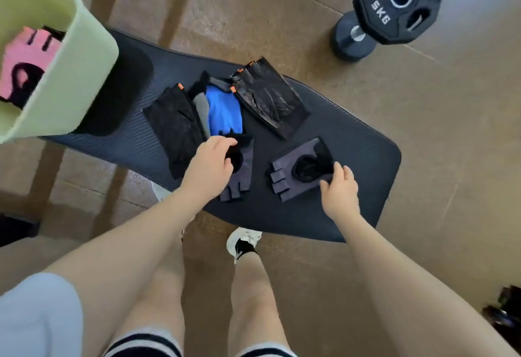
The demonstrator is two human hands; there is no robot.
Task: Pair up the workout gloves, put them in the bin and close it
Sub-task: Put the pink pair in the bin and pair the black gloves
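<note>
Both hands work at the near edge of the exercise mat [352, 142]. The left hand [210, 166] has its fingers curled onto the cuff of the left purple-grey glove [239, 176]; the right hand [339, 191] pinches the cuff edge of the right purple-grey glove [293, 175]. The two gloves lie near each other, not touching.

Risk: the left glove's cuff lies against the blue glove [224, 112]; lifting may drag that glove along and produce a mismatched pair.

Mid-mat, one black glove [174, 128] lies left of the blue glove and another black glove [267, 97] right of it. A careless sweep may scatter them toward the far edge.

At the far left corner stands the green bin [81, 66], already holding a pink glove [21, 63]. No lid is in view; closing depends on locating it
</note>
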